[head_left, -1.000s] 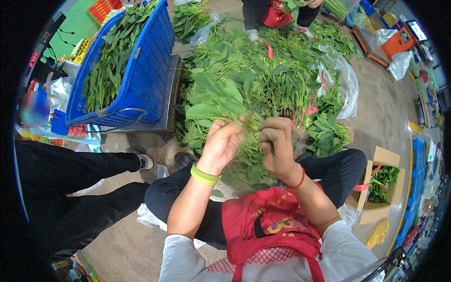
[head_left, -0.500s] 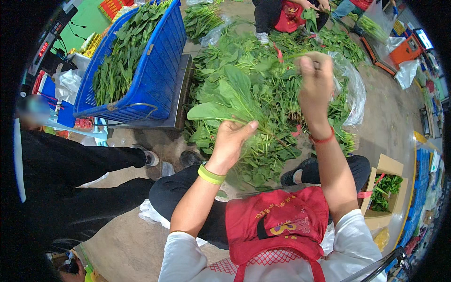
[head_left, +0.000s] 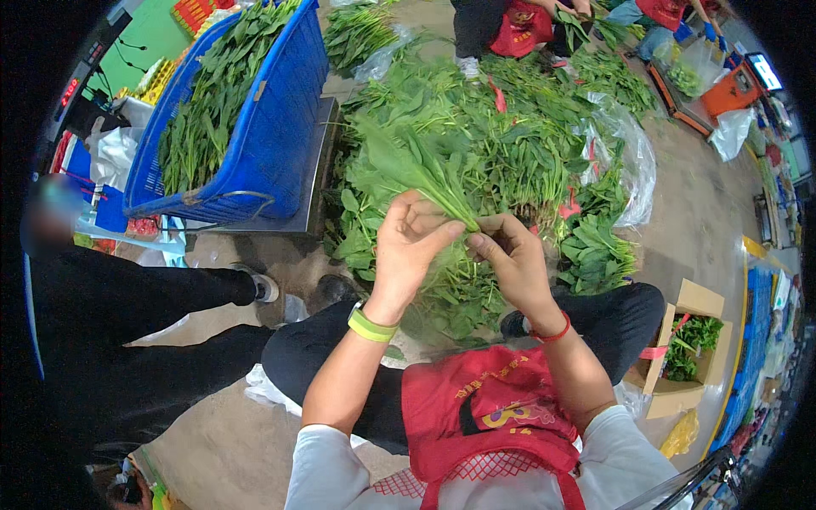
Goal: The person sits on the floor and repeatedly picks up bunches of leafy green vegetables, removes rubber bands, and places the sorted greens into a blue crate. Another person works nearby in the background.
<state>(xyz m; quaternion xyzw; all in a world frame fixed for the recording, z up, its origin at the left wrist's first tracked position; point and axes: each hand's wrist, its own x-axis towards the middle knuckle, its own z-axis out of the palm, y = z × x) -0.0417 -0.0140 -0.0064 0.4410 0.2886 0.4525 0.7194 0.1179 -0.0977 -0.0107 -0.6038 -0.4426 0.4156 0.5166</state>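
One left hand, one right hand, grip firm on one leafy bunch

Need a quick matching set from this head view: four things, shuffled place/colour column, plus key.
Things:
1. leafy bunch
2. blue crate
3. cardboard box
4. red wristband

Places or colours:
A. tan, standing open
B. around the wrist of the right hand
C. in the fingers of the left hand
D. on a metal platform

Pairs: 1-C, 2-D, 3-A, 4-B
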